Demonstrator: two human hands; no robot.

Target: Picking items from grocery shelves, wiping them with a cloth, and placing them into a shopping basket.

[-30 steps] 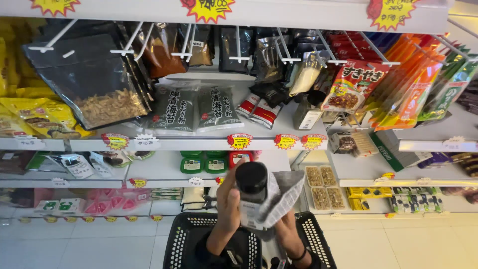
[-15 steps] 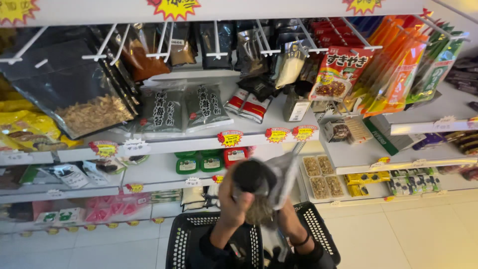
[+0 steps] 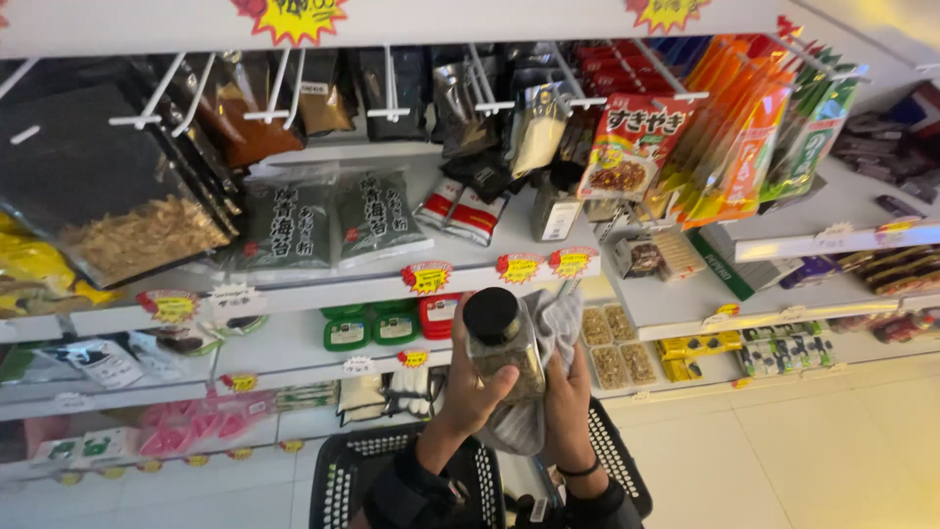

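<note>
My left hand point(image 3: 468, 392) grips a clear jar with a black lid point(image 3: 499, 343) that holds brownish-green flakes, upright in front of the shelves. My right hand point(image 3: 568, 402) holds a grey cloth point(image 3: 553, 338) pressed against the jar's right side and bottom. Both hands are raised above a black plastic shopping basket point(image 3: 343, 480) at the bottom of the view.
White store shelves point(image 3: 323, 289) carry dark seaweed packs point(image 3: 333, 220), hanging bags on white hooks point(image 3: 147, 98), small green and red tubs point(image 3: 377, 323) and colourful packets point(image 3: 636, 142) at upper right. Yellow-red price tags line the shelf edges. Pale tiled floor point(image 3: 813, 451) lies at right.
The jar has come upright and steady in my left hand, and the cloth has shifted from draped over it to its right side. The view moved slightly closer to the shelves.
</note>
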